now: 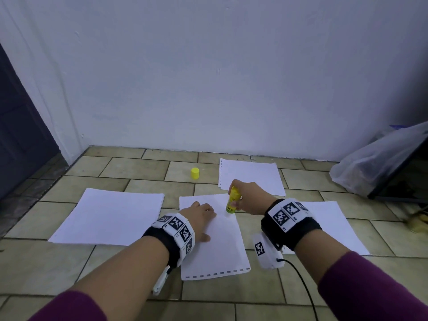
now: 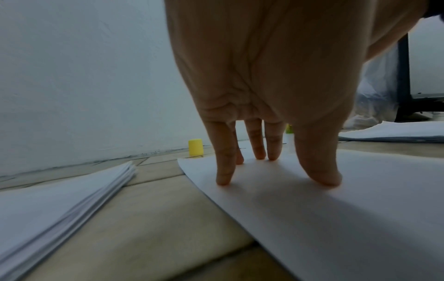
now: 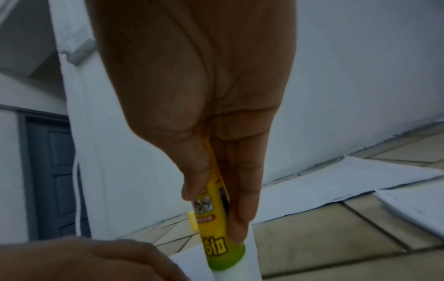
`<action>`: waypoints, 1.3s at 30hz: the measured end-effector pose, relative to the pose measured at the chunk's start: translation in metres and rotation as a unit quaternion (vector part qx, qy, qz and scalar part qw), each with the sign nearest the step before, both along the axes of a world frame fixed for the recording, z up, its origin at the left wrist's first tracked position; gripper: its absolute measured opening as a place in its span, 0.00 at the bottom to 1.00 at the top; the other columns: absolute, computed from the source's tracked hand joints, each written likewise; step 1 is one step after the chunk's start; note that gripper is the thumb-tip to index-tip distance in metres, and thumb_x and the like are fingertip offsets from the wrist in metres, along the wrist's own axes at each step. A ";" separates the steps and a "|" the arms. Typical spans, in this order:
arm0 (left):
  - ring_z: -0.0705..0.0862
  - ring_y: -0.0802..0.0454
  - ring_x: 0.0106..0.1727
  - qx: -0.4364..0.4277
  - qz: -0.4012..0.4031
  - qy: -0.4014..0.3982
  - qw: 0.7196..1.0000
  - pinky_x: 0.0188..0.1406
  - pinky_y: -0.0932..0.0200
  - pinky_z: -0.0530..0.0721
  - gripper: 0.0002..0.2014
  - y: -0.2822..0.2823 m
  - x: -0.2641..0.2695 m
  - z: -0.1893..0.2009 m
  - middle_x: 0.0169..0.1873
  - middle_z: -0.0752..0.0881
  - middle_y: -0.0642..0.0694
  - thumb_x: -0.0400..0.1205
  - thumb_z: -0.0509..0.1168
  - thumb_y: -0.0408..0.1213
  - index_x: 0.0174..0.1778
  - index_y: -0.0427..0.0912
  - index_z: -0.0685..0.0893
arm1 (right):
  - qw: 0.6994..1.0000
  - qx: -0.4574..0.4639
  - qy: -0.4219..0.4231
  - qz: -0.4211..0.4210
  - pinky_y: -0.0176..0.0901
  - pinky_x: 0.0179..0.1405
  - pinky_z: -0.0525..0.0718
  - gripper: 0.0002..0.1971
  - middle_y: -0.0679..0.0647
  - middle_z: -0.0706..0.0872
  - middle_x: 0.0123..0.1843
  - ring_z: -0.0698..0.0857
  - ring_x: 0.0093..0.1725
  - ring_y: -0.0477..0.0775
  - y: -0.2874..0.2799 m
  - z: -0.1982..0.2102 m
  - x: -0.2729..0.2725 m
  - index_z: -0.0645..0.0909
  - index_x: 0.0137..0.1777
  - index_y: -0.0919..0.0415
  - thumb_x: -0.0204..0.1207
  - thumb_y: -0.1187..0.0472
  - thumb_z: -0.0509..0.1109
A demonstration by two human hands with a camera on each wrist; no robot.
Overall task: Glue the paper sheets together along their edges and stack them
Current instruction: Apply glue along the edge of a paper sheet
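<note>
One glue stick tip hidden against sheet, label blurred

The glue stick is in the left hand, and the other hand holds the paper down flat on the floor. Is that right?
Not quite. The glue stick is in the right hand, as the head view shows. It is the left hand that presses its fingers down on the paper, which lies flat on the floor.
</note>
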State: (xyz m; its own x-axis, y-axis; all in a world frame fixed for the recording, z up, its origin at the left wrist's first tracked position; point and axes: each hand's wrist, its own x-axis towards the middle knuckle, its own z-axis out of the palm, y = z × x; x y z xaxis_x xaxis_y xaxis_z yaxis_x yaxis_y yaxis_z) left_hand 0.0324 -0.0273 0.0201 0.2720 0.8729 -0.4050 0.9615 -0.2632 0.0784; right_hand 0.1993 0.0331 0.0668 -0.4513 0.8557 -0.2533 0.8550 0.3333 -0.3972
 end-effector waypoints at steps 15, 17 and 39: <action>0.62 0.44 0.78 -0.034 -0.031 0.020 0.999 0.75 0.45 0.67 0.29 0.001 0.003 0.012 0.80 0.62 0.46 0.84 0.64 0.40 0.81 0.55 0.63 | 0.985 -0.064 -0.108 0.118 0.53 0.55 0.85 0.15 0.56 0.83 0.50 0.84 0.48 0.57 -0.065 0.018 0.027 0.75 0.61 0.54 0.76 0.61 0.71; 0.63 0.44 0.78 -0.039 -0.038 0.047 0.997 0.74 0.46 0.69 0.31 0.001 0.003 0.015 0.80 0.62 0.46 0.84 0.64 0.39 0.82 0.55 0.61 | 0.990 -0.079 -0.072 0.096 0.51 0.52 0.87 0.11 0.53 0.85 0.46 0.87 0.46 0.54 -0.061 0.022 0.034 0.76 0.55 0.54 0.75 0.62 0.71; 0.65 0.45 0.76 -0.020 0.041 0.007 0.999 0.71 0.43 0.74 0.36 -0.005 0.001 0.005 0.74 0.65 0.44 0.79 0.66 0.55 0.81 0.53 0.61 | 0.973 0.029 0.182 -0.142 0.49 0.51 0.85 0.10 0.63 0.85 0.54 0.86 0.51 0.62 0.010 -0.005 0.016 0.75 0.54 0.58 0.76 0.65 0.70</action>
State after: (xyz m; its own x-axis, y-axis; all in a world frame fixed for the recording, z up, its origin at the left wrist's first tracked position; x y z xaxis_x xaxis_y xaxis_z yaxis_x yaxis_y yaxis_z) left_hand 0.0332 -0.0326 0.0248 0.1952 0.8748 -0.4434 0.9807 -0.1810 0.0745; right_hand 0.2154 0.0435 0.0615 -0.2446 0.9671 -0.0697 0.7226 0.1339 -0.6782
